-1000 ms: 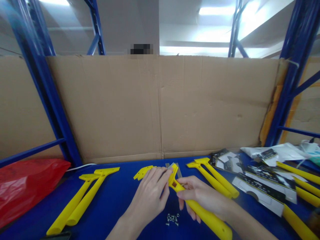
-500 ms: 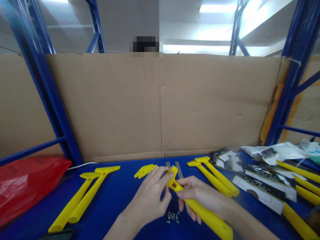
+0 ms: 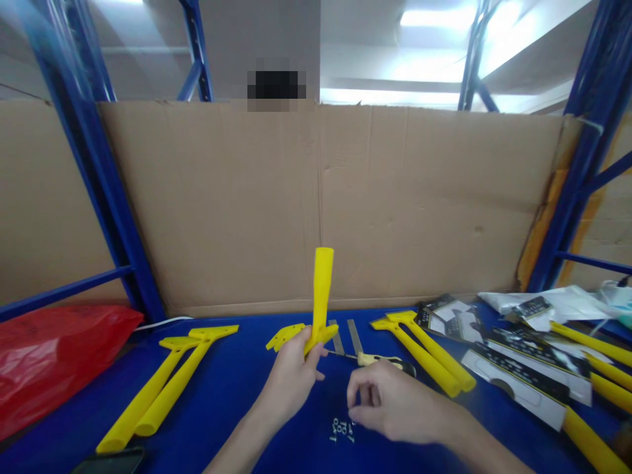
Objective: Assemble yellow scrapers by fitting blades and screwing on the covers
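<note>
we log: yellow scraper (image 3: 323, 283) now flipped handle-up at the screwdriver's (image 3: 378, 360) tip end, held by left hand (image 3: 291, 375) alone; both had it before. so right hand (image 3: 395, 401) is off it, curled narrow on the screwdriver's near side; we can't tell if anything's pinched.

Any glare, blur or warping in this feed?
Head view: the ceiling light is blown out; head view: blue posts lean outward, probably lens distortion; head view: the yellow tool in the left hand looks fairly clear; head view: the tiny metal parts are too soft to identify.
</note>
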Motion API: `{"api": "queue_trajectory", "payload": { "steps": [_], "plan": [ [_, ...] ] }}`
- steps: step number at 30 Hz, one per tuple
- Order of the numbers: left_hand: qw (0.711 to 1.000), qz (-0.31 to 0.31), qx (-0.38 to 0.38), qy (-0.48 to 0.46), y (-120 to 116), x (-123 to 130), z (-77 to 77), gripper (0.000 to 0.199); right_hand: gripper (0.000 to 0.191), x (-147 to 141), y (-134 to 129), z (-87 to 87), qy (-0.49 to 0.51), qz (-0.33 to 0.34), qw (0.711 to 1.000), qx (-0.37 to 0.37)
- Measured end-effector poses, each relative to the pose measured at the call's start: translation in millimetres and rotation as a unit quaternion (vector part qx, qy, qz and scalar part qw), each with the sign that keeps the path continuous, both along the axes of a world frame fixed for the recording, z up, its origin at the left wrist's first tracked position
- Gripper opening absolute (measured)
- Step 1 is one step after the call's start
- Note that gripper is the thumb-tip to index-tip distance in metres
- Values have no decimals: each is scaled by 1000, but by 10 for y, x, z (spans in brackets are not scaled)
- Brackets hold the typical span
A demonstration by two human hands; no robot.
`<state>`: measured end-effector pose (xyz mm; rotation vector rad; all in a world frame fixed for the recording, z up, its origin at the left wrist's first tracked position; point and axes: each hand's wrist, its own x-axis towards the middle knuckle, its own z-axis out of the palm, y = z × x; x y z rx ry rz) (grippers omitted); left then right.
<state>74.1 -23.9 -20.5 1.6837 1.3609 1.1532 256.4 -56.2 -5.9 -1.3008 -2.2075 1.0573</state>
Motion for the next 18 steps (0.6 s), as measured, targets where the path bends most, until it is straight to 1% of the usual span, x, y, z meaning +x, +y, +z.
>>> {"api": "queue_trajectory", "payload": {
  "steps": [1,2,4,6,9,12,14,16,18],
  "plan": [
    [998,0,-37,-49,-7,14,26,23,2,-21,-33,-4,-44,14,998,34],
    [994,-2,-59,-91,-20,26,54,25,2,-37,-63,-3,-78,24,995,58],
    [986,-16,-84,-143,-57,43,114,28,4,-53,-110,1,-121,28,988,86],
    [979,-34,-106,-169,-93,53,167,29,5,-53,-132,-10,-142,27,984,100],
    [971,-39,-136,-190,-125,63,217,32,11,-53,-133,-50,-146,47,982,112],
    [968,-36,-150,-197,-134,65,228,34,15,-63,-111,-74,-124,61,984,112],
    [968,-41,-151,-196,-141,62,221,34,12,-67,-77,-68,-86,42,990,104],
    [969,-49,-148,-192,-152,62,212,34,12,-63,-26,-53,-23,-11,994,107],
    [969,-65,-145,-187,-164,69,206,34,15,-56,35,-45,54,-78,987,127]
  ]
}}
